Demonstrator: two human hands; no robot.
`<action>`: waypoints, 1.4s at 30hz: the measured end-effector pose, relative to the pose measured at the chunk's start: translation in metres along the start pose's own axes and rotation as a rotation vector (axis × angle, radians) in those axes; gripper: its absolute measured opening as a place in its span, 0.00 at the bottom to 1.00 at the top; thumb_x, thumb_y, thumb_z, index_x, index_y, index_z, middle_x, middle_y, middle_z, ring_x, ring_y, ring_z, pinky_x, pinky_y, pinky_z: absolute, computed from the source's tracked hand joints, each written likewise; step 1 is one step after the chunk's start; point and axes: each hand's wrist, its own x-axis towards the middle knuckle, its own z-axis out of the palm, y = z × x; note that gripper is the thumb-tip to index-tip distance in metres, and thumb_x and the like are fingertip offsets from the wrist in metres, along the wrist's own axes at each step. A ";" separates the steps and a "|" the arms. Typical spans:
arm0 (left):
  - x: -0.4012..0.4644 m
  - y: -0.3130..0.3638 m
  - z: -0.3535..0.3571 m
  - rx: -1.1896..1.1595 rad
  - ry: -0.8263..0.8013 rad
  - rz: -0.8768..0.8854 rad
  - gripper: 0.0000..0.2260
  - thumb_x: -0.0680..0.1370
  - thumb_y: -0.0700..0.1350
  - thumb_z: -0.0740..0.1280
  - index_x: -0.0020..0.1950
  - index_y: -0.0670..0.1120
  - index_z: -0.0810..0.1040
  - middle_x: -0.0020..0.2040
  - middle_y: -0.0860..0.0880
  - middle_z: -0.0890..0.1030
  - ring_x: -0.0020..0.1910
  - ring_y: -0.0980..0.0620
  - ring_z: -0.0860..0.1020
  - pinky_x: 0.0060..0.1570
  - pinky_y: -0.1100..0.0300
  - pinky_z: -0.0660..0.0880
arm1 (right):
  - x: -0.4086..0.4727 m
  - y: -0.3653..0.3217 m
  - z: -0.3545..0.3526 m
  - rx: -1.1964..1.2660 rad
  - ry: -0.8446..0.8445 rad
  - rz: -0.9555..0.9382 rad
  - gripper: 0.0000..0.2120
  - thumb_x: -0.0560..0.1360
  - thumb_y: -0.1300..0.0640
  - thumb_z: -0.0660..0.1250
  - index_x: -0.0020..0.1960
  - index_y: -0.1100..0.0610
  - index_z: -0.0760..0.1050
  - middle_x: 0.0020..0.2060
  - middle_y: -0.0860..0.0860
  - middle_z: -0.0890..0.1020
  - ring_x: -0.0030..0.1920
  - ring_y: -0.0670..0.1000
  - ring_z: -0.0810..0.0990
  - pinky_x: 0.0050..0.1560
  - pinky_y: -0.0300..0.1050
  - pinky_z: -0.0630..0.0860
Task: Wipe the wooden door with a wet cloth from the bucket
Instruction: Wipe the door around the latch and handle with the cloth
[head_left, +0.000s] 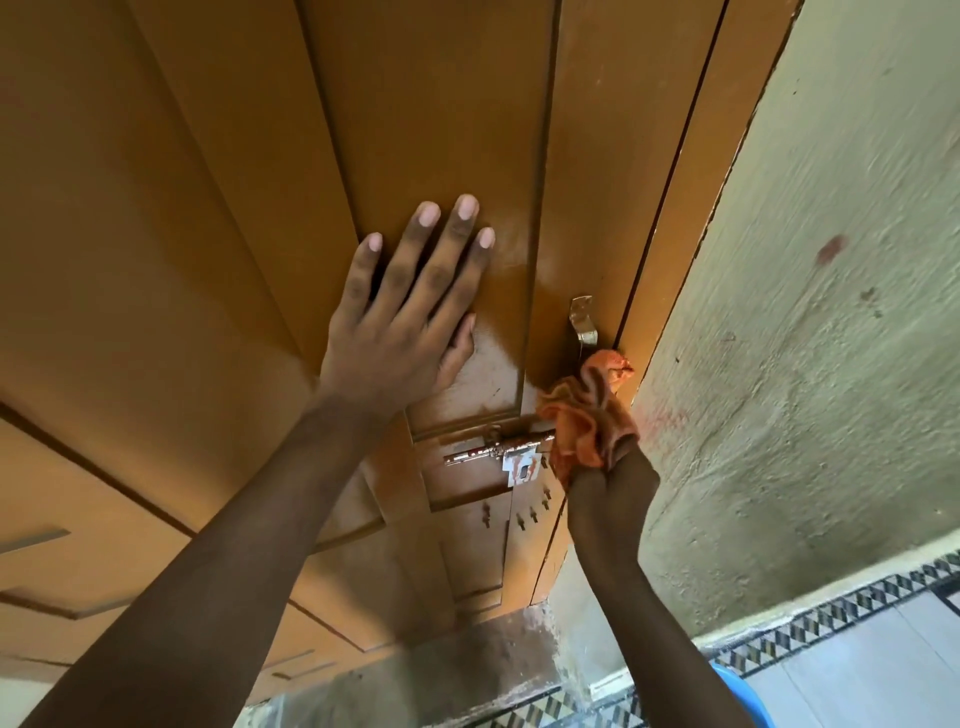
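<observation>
**Door edge wiped with an orange cloth beside the bolt**

The view is filled from nine o'clock to one o'clock by the brown wooden door (218, 218), whose raised panels and grooves are seen running upward and to the right. A glossy, damp-looking patch is seen on the panel near the centre. The pale green plastered wall (810, 322) is seen from two to four o'clock, marked with a few reddish spots, and a band of black-and-white patterned tile (831, 618) is seen along its base at about five o'clock. A sliver of something blue (740, 691) is cut off by the right forearm at five o'clock; what it is cannot be told.

The left hand (410, 312) is laid flat on the door panel just left of centre, fingers spread wide and pointing to twelve o'clock, with nothing held. The right hand (608, 499) is seen at four o'clock from centre, closed around the lower end of the orange cloth (587, 410). The cloth is bunched and pressed against the door's right edge, where the door meets its frame.

A metal sliding bolt (498, 449) is fixed across the door at nine o'clock from the cloth, its right end touching the cloth. A small bent metal bracket (584, 319) is mounted at twelve o'clock from the cloth, just above it.
</observation>
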 end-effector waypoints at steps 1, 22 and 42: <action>0.000 -0.001 -0.001 -0.002 -0.004 0.000 0.30 0.84 0.56 0.60 0.84 0.45 0.64 0.81 0.44 0.67 0.80 0.42 0.65 0.73 0.42 0.65 | 0.002 -0.011 -0.003 0.079 0.054 0.096 0.10 0.76 0.56 0.67 0.52 0.60 0.83 0.37 0.50 0.85 0.38 0.48 0.82 0.41 0.48 0.79; -0.075 -0.035 -0.001 -0.062 -0.123 0.155 0.29 0.84 0.56 0.60 0.85 0.49 0.63 0.84 0.45 0.60 0.83 0.46 0.57 0.79 0.45 0.48 | -0.055 -0.033 0.025 0.011 0.099 0.156 0.08 0.78 0.59 0.69 0.40 0.56 0.79 0.29 0.48 0.80 0.30 0.43 0.77 0.36 0.39 0.70; -0.109 -0.034 0.019 -0.064 -0.026 0.136 0.29 0.85 0.61 0.59 0.84 0.54 0.63 0.82 0.51 0.64 0.85 0.46 0.47 0.81 0.44 0.41 | -0.107 0.050 0.109 -0.382 -0.203 -0.232 0.40 0.70 0.65 0.64 0.80 0.52 0.55 0.76 0.57 0.66 0.71 0.63 0.73 0.44 0.50 0.84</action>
